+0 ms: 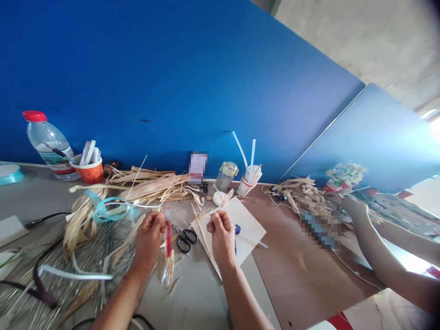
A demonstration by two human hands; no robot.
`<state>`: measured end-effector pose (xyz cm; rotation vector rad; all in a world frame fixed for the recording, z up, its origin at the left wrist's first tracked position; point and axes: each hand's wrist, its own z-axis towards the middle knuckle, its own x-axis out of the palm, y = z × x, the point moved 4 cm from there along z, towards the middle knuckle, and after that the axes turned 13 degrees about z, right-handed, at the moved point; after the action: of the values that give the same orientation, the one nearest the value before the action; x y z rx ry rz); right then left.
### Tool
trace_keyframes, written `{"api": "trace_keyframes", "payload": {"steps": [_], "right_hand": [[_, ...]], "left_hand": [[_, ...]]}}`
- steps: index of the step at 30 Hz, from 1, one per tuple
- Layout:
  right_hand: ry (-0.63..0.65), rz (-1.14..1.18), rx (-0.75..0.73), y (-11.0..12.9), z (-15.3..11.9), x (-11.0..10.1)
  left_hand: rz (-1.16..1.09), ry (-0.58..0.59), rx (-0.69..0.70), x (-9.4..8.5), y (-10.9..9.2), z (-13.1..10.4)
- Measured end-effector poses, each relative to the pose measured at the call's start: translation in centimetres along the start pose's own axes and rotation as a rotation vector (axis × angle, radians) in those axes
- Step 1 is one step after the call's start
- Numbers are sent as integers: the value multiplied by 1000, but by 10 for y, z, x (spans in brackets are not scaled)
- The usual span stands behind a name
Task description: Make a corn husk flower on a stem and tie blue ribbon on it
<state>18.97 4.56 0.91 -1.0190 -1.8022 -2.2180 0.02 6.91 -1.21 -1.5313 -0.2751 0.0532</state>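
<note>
Blue partition (172,82) closes off the back. Counter (192,293) carries everything; husks (158,185) lie along its rear and left side, ribbon (103,214) looped over some. A co-worker's forearm (385,252) reaches in from far right, well apart from us. White sheet (249,220) lies behind and beside our right hand (222,229), a blue item (237,229) on it. Bottle (51,146) back left.

Both hands are up, apart, roughly level. Left hand (151,229): fingers curled in, thumb against index. Right: same. Can't tell if either has something thin; nothing shows between them. Our read: fine fingertip work, calling for steady pinches and clear space between hands.

Cup (245,188) with straws and jar (225,176) behind the sheet. Scissors (185,236) between the hands, handles toward us; a likely snag if hands drop. Red strip (168,240) upright in view, just beside left hand.
</note>
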Motion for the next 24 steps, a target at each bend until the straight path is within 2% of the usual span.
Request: {"api": "trace_keyframes", "payload": {"steps": [2,3,6,8,10,11,13,15,21,24], "right_hand": [[-56,-23,-84,9,2,-3],[-60,-49,-103,11,2,-2],[32,-198,-77,7,-5,6],[127,-296,-26,-1,-13,15],[207,-345,27,-9,-21,22],[233,-354,46,-12,-25,24],[258,-366,70,-16,-29,27],[255,-380,74,-16,-30,28],[269,-372,159,-19,-33,33],[287,-330,217,-22,-36,36]], "left_hand": [[84,-68,20,-4,0,1],[167,-58,22,-4,0,1],[373,93,31,4,1,0],[359,227,7,11,1,-3],[318,302,-45,15,1,-4],[325,308,-62,16,1,-5],[361,247,-2,15,-4,-5],[340,260,-13,16,-5,-6],[77,490,-172,26,-1,-15],[-91,472,-223,23,-2,-15]]}}
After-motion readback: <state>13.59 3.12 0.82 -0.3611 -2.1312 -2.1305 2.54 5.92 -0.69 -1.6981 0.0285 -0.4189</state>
